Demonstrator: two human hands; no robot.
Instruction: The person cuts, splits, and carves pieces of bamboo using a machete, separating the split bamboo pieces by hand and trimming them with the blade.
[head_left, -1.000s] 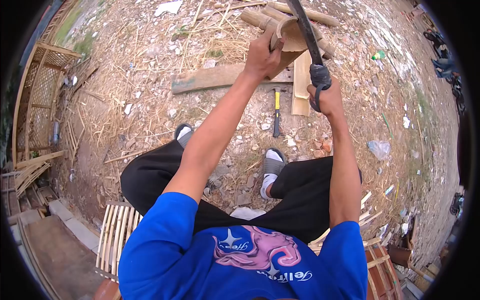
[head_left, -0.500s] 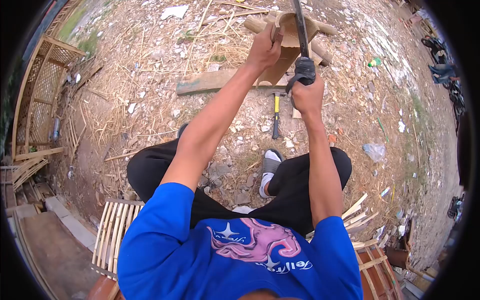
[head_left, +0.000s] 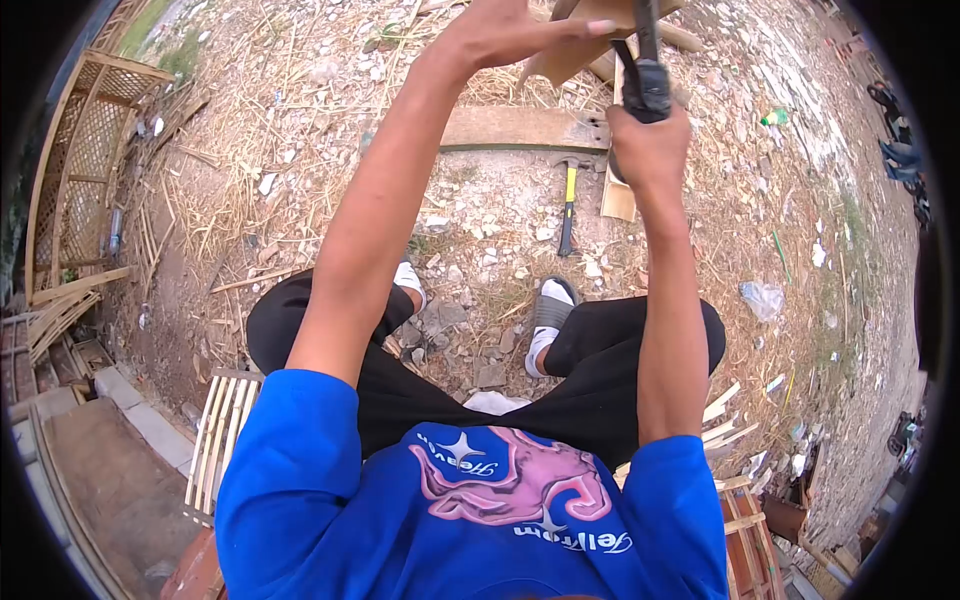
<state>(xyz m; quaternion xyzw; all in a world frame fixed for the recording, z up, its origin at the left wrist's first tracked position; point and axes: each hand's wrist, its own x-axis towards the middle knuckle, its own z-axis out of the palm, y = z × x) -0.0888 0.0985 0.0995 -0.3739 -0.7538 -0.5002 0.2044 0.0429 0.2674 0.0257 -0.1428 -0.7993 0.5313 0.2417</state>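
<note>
My left hand (head_left: 505,35) is at the top edge, partly cut off, with one finger stretched across a split bamboo piece (head_left: 570,58); it appears to hold the piece, though its other fingers are hidden. In my right hand (head_left: 650,145) is the black-wrapped handle of a machete (head_left: 648,35). The dark blade points up past the frame's top edge and overlaps the bamboo. Below the hands, a hammer (head_left: 568,205) with a yellow and black handle lies on the ground. Another bamboo strip (head_left: 618,195) lies partly behind my right hand.
A wooden plank (head_left: 520,128) lies across the ground beyond the hammer. Slatted bamboo (head_left: 225,430) is at my left side, and a lattice frame (head_left: 85,180) stands at far left. A plastic bag (head_left: 763,300) lies at right, among stones and straw.
My left hand has moved up and left towards the top edge, and its finger now stretches over the bamboo. The bamboo piece has risen in view. My right hand and the machete have shifted right and up.
</note>
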